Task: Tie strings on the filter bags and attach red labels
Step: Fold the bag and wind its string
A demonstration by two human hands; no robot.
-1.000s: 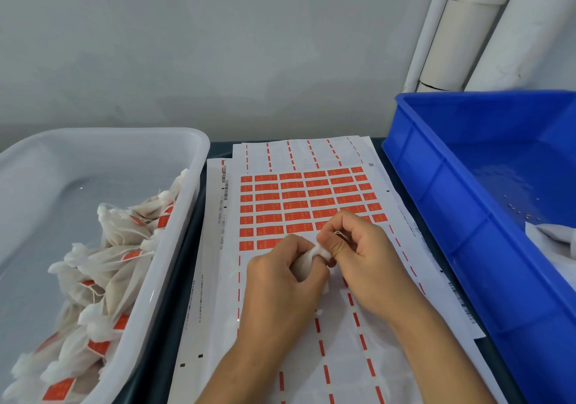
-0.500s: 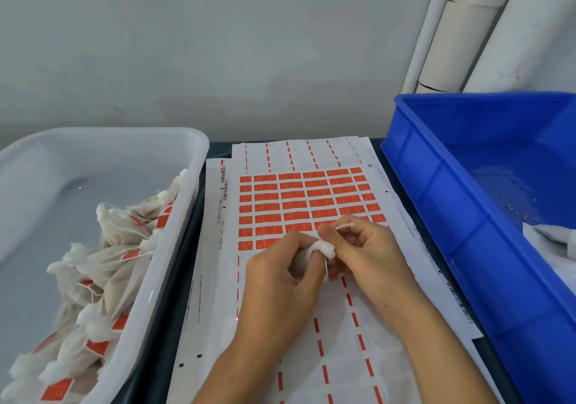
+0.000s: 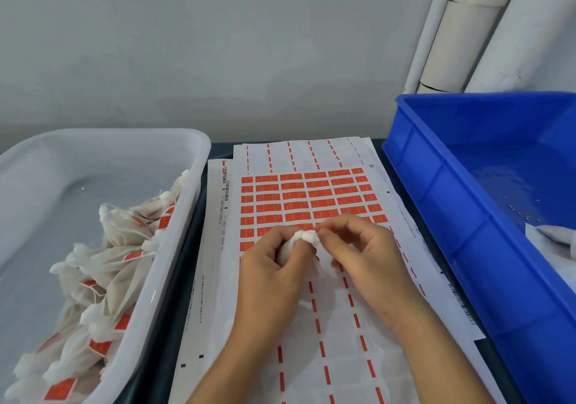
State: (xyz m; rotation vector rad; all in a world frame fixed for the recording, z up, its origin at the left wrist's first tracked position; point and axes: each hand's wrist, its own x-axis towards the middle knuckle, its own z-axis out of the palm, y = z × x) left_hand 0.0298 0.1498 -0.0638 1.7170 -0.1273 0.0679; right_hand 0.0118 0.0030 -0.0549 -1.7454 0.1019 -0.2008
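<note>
A small white filter bag is held above the middle of the label sheet, its gathered, puffy neck sticking out toward the right. The sheet is white backing paper lying flat between the two bins; rows of red labels fill its far half, while the near half is peeled, showing only thin red dashes. Finished bags, off-white with bunched tops and red labels stuck on, lie heaped along the right wall of the white tub.
</note>
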